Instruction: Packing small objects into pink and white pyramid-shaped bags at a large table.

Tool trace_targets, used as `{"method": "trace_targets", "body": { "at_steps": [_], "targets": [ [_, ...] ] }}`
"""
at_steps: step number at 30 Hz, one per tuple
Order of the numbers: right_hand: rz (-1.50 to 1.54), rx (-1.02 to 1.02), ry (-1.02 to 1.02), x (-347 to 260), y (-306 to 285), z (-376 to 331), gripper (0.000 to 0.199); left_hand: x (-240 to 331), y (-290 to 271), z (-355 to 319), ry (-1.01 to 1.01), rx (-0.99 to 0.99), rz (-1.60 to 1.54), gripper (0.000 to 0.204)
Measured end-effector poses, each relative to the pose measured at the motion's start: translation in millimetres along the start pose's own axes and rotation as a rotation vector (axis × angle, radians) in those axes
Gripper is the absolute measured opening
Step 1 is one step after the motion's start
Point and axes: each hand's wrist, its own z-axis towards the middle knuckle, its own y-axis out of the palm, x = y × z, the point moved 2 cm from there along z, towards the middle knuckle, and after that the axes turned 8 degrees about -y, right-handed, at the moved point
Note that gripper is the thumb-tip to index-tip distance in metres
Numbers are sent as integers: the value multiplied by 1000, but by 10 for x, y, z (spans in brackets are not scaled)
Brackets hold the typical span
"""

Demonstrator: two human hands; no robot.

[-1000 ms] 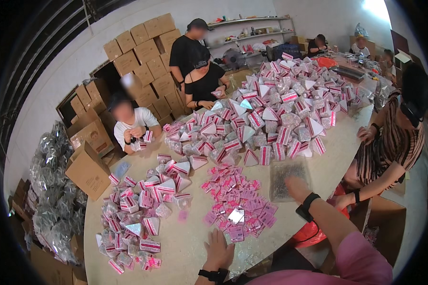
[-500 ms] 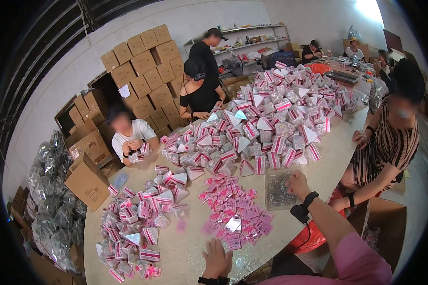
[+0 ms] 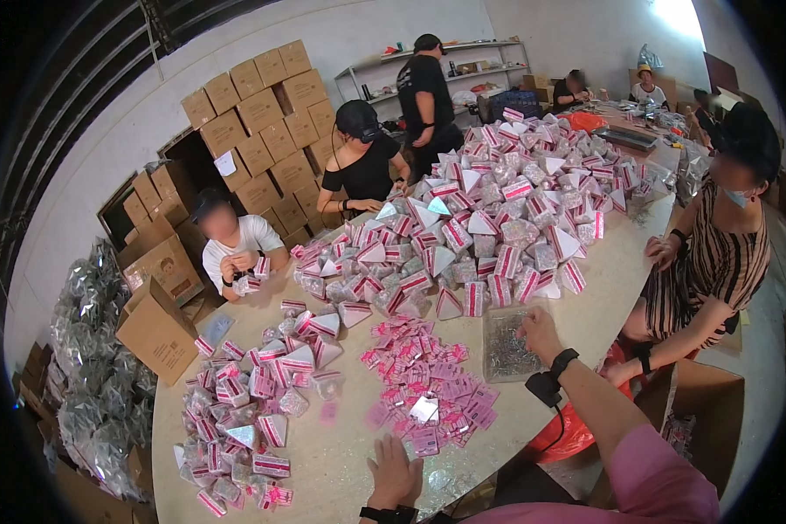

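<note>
1. By the near edge of the tabletop [image 3: 345, 419], the left hand [image 3: 393, 472] is laid palm down, its fingers slightly spread; nothing is seen gripped.
2. Just beyond it, loose pink cards [image 3: 437, 371] are piled; these are judged to be left unused.
3. Near the right edge, a shallow tray [image 3: 486, 345] of small, shiny pieces [image 3: 508, 356] is placed. The right hand [image 3: 539, 334] is held at its far side, fingers curled; whether anything is pinched cannot be told. Many pieces are left.
4. Along the left edge, a smaller heap of packs [image 3: 271, 430] is gathered.
5. Toward the far end, a much larger heap of pink-banded packs [image 3: 506, 236] is piled; most appear already filled, so much seems done.
</note>
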Motion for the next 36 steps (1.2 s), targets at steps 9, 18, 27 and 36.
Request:
{"method": "trace_targets", "body": {
  "at_steps": [9, 18, 27, 36],
  "targets": [
    [-9, 37, -7, 24, -12, -55, 13, -7, 20, -12, 17, 3, -1, 77],
    [210, -58, 115, -151, 3, -114, 7, 18, -14, -30, 35, 34, -36, 74],
    [191, -234, 15, -544, 261, -387, 5, 167, -129, -92, 31, 89, 45, 69],
    [204, -501, 182, -560, 738, -1455, 11, -3, -148, -2, 269, 298, -39, 49]
  ]
}}
